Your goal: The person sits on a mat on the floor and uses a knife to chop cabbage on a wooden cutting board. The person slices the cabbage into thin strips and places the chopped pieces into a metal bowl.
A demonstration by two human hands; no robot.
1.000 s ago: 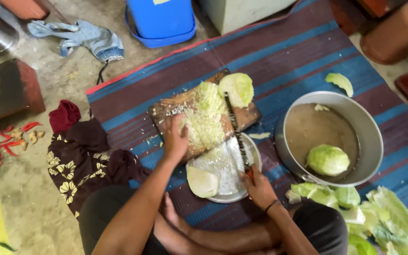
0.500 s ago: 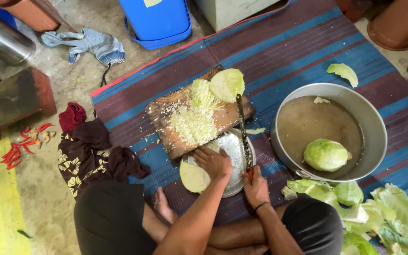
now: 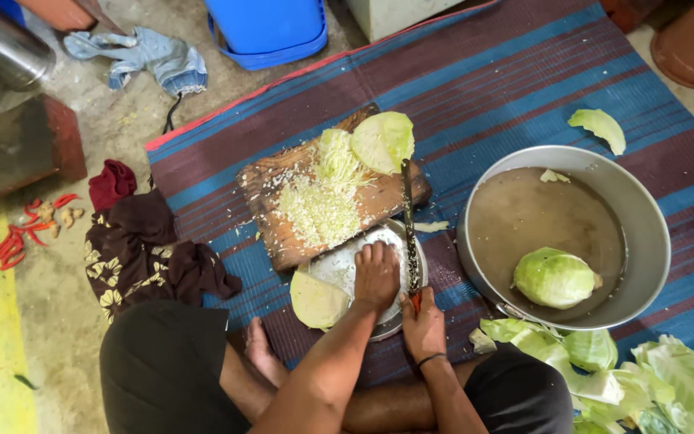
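Cabbage shreds (image 3: pixel 319 210) sit on the board (image 3: pixel 283 241); your left hand (image 3: pixel 377 276) has moved back, flat and open, onto the plate (image 3: pixel 339 269), while your right hand (image 3: pixel 423 321) grips the knife (image 3: pixel 409 221).

The knife (image 3: pixel 409 233) has a long, narrow, dark blade and a red handle; it lies lengthwise, tip on the wooden board (image 3: pixel 283 233), handle toward the person. The steel plate (image 3: pixel 339 269) sits against the board's near edge, round and shallow, with a pale cabbage wedge (image 3: pixel 317 301) lying cut-face up on its left rim.
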